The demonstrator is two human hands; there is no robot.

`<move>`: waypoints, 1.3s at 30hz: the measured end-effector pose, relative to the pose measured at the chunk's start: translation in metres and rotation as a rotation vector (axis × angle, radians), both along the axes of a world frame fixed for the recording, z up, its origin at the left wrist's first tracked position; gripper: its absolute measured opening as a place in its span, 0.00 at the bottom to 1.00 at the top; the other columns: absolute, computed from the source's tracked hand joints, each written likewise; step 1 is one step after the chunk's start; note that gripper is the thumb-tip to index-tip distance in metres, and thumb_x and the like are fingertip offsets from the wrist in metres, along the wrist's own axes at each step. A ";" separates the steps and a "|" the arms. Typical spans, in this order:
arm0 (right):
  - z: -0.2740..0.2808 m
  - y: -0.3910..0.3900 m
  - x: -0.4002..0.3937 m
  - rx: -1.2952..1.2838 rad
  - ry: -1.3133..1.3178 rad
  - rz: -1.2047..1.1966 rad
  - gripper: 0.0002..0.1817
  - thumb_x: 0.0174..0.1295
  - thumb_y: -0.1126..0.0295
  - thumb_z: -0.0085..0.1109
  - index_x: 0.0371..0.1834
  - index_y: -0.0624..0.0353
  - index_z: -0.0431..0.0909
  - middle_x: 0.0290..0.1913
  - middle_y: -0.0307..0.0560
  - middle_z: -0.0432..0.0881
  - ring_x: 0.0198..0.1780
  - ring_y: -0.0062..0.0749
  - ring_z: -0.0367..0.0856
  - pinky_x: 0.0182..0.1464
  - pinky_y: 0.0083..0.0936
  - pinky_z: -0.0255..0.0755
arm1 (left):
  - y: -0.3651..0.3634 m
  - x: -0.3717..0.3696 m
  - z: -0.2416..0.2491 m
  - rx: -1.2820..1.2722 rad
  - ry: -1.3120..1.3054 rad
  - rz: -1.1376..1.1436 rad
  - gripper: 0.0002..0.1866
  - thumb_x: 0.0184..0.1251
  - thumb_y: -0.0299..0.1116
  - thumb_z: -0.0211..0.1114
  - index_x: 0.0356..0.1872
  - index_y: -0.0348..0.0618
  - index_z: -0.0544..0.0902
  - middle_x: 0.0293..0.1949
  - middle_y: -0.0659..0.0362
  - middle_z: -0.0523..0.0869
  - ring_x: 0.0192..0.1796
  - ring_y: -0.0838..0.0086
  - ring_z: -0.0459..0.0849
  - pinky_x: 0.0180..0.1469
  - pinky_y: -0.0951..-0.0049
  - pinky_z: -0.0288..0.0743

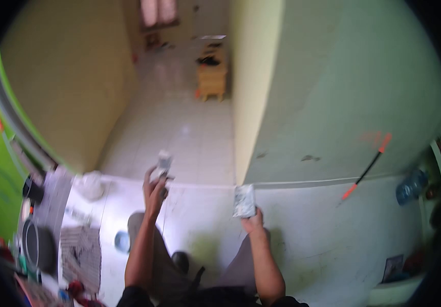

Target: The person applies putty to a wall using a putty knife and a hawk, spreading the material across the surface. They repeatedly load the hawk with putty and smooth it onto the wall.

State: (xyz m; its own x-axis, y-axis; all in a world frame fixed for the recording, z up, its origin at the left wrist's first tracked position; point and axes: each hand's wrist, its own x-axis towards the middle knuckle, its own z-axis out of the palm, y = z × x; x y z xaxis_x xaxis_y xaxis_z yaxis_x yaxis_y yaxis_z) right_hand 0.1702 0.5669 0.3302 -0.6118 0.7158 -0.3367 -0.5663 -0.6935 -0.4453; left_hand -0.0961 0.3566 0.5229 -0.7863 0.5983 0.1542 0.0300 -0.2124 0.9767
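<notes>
Nearest to us, our knees sit over the white floor (302, 240), both forearms reaching forward. Our right hand (253, 221) has its fingers closed on a small silvery packet (244, 200), held upright just above the knuckles. Left of that packet and a little higher, our left hand (155, 190) is raised with its fingers pinched around a second, smaller pack (163, 162); it is blurred, so we cannot say what it is. We judge both items to be picked up and in hand, with nothing yet set down or opened as far as we can see.

Left of the packet, near the floor's edge, lie a grey mat (80, 250), a dark round pan (37, 244) and a white bundle (91, 183). Right of the packet, a black stick with orange ends (368, 167) leans on the pale wall (343, 92), and a blue water jug (411, 186) stands further right. Beyond the packet a tiled corridor runs on to a small wooden cabinet (212, 81). Nothing blocks the space straight in front of the hands.
</notes>
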 end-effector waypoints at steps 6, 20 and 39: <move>0.082 0.004 -0.017 0.127 0.133 0.178 0.24 0.77 0.61 0.42 0.68 0.62 0.75 0.66 0.48 0.80 0.67 0.41 0.78 0.73 0.41 0.68 | -0.011 0.036 0.042 0.014 0.215 -0.047 0.37 0.69 0.27 0.64 0.76 0.41 0.58 0.44 0.47 0.90 0.24 0.82 0.73 0.27 0.81 0.68; 0.034 0.028 -0.131 0.381 -0.236 0.605 0.21 0.78 0.65 0.44 0.66 0.66 0.75 0.63 0.49 0.81 0.63 0.38 0.81 0.65 0.37 0.75 | -0.285 0.043 -0.075 -0.266 -0.029 0.579 0.23 0.78 0.28 0.62 0.69 0.36 0.69 0.49 0.54 0.90 0.33 0.82 0.79 0.38 0.78 0.74; 0.135 -0.121 -0.196 0.415 0.128 0.306 0.21 0.78 0.60 0.49 0.66 0.62 0.74 0.60 0.49 0.82 0.59 0.40 0.82 0.61 0.41 0.79 | -0.235 -0.006 -0.087 -0.003 0.030 0.377 0.29 0.70 0.25 0.69 0.70 0.36 0.71 0.49 0.57 0.82 0.49 0.78 0.80 0.53 0.74 0.75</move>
